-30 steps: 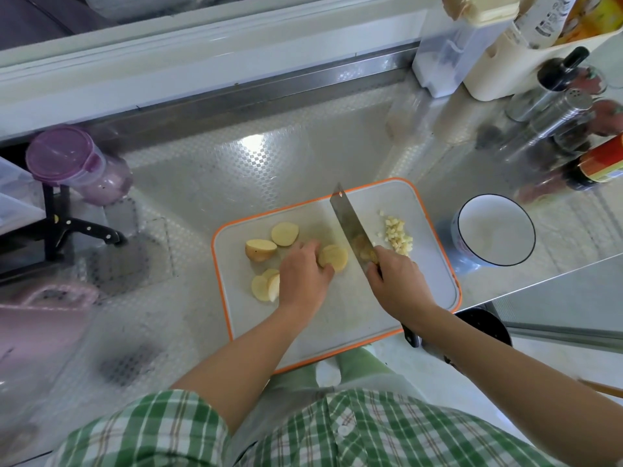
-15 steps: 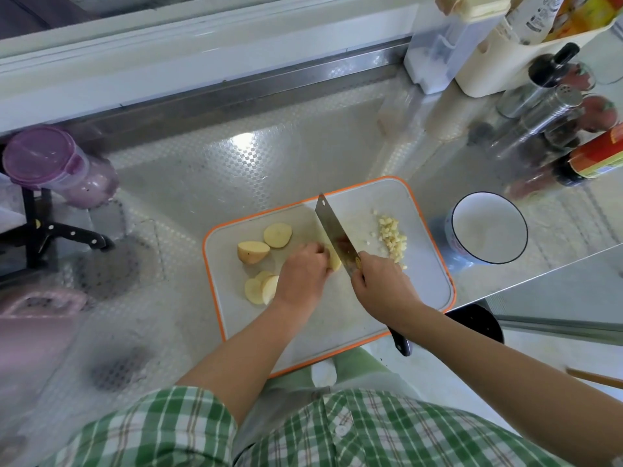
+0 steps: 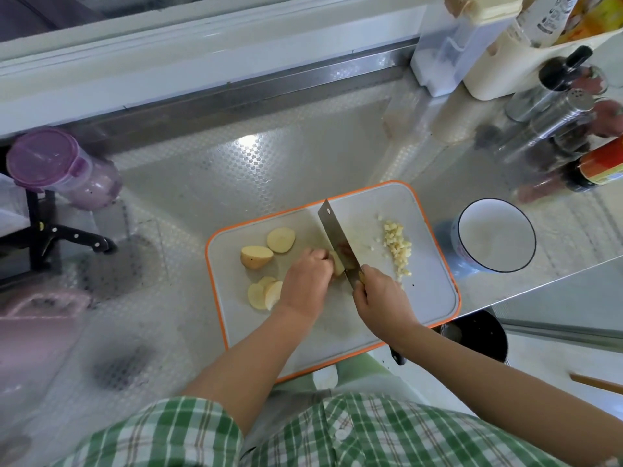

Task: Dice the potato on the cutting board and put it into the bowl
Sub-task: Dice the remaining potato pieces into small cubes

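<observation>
Fingers (image 3: 319,257) of left hand (image 3: 305,284) curled on one potato piece (image 3: 338,267), right hand (image 3: 382,299) gripping one knife (image 3: 333,235), one bowl (image 3: 459,254) at three o'clock.

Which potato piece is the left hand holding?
The potato piece against the knife blade, held by the left hand; the other pieces lie untouched farther left.

A stainless-steel counter (image 3: 256,176) embossed with a small checkered pattern runs beneath a white window frame (image 3: 202,59), daylight glinting off the metal. Condiment bottles (image 3: 553,106) crowd its far right corner, a purple-lidded jar (image 3: 57,166) stands at the left, and pale floor (image 3: 546,358) shows beyond the near edge.
</observation>
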Demonstrator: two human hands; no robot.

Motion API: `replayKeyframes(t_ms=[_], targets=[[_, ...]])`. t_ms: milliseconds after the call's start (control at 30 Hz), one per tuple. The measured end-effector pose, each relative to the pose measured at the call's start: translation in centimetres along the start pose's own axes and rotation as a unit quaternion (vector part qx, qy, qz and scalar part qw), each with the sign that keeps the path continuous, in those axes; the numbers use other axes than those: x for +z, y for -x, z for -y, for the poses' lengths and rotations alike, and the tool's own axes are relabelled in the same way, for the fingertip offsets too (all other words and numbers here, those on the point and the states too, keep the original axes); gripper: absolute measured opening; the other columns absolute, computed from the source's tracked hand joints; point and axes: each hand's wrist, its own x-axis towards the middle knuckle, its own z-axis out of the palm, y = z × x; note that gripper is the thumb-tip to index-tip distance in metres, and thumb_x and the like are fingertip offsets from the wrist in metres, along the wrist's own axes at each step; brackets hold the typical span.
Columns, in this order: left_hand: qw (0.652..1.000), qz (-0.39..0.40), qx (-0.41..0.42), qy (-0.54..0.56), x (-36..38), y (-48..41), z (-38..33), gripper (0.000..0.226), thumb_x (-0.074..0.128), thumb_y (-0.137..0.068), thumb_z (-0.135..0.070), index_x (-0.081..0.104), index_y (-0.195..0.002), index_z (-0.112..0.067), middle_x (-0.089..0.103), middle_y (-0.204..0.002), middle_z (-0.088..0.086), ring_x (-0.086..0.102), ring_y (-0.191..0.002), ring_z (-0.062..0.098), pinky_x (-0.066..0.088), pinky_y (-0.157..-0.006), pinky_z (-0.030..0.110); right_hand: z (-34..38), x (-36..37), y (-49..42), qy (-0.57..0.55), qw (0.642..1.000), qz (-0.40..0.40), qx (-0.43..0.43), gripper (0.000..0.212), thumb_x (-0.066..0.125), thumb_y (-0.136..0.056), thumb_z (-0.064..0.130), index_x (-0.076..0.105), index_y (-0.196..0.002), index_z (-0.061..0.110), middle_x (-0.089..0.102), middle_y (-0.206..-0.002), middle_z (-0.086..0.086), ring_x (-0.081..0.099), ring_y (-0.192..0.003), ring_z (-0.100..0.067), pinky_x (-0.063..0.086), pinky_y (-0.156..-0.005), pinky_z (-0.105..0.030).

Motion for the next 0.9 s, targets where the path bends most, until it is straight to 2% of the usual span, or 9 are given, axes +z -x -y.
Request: replayKeyframes(t_ms=[133,233,300,367,500,700,900], targets=[[0.999,-0.012,0.001,0.041,-0.4,0.2,0.0,0.010,0.071,-0.078,-0.011,0.068,-0.088,-0.010,0.062,-0.091,0.004,0.056,-0.089,0.025,0.051,-0.069,0.041,-0.1,-0.4,-0.1,-0.028,0.999,-0.015,-0.008,0.027,0.042,-0.097,0.015,0.029,-0.073,0.016,0.032,-0.063,0.003,0.036,-0.060,-0.025,0.025,-0.056,-0.034],[0.998,-0.036,-0.006,0.051,-0.9,0.6,-0.1,0.027,0.076,-0.076,-0.017,0.066,-0.100,-0.008,0.063,-0.100,0.007,0.056,-0.094,0.026,0.051,-0.076,0.040,-0.1,-1.5,-0.2,-0.050,0.998,-0.028,-0.005,0.028,0.042,-0.096,0.015,0.033,-0.071,0.016,0.039,-0.062,-0.001,0.036,-0.056,-0.021,0.023,-0.049,-0.033],[0.998,-0.050,-0.017,0.040,-0.9,1.1,-0.1,0.037,0.081,-0.071,-0.020,0.065,-0.102,-0.009,0.063,-0.098,0.008,0.057,-0.092,0.026,0.051,-0.075,0.037,-0.2,-2.2,-0.1,-0.042,0.999,-0.024,-0.013,0.022,0.042,-0.096,0.016,0.040,-0.076,0.010,0.044,-0.064,-0.003,0.039,-0.057,-0.020,0.025,-0.048,-0.028],[0.997,-0.063,-0.033,0.038,-0.8,1.4,0.1,0.038,0.083,-0.068,-0.021,0.065,-0.100,-0.009,0.063,-0.093,0.008,0.058,-0.088,0.026,0.050,-0.073,0.037,0.0,-2.7,0.0,-0.026,0.999,-0.012,-0.028,0.022,0.042,-0.096,0.017,0.041,-0.075,0.012,0.044,-0.064,-0.001,0.040,-0.056,-0.018,0.026,-0.048,-0.028],[0.996,-0.062,-0.046,0.041,-0.7,1.3,0.2,0.030,0.081,-0.070,-0.017,0.068,-0.096,-0.009,0.063,-0.089,0.008,0.058,-0.085,0.027,0.049,-0.071,0.037,0.6,-2.6,0.1,0.003,0.999,0.011,-0.035,0.034,0.040,-0.096,0.016,0.026,-0.067,0.023,0.038,-0.063,0.003,0.034,-0.053,-0.013,0.021,-0.048,-0.029],[0.997,-0.053,-0.043,0.040,-0.5,0.9,0.2,0.022,0.079,-0.074,-0.017,0.069,-0.091,-0.009,0.060,-0.085,0.007,0.055,-0.082,0.026,0.044,-0.068,0.035,0.4,-1.6,-0.1,-0.009,1.000,0.019,-0.011,0.023,0.040,-0.094,0.014,0.035,-0.071,0.015,0.042,-0.063,-0.003,0.042,-0.058,-0.024,0.030,-0.053,-0.034],[0.998,-0.049,-0.028,0.034,-0.7,0.7,0.2,0.015,0.077,-0.074,-0.013,0.070,-0.086,-0.009,0.059,-0.079,0.007,0.056,-0.075,0.027,0.043,-0.061,0.035,0.7,-1.0,-0.2,-0.014,1.000,0.018,-0.003,0.029,0.041,-0.093,0.012,0.028,-0.068,0.018,0.038,-0.061,-0.002,0.036,-0.055,-0.021,0.023,-0.049,-0.031]])
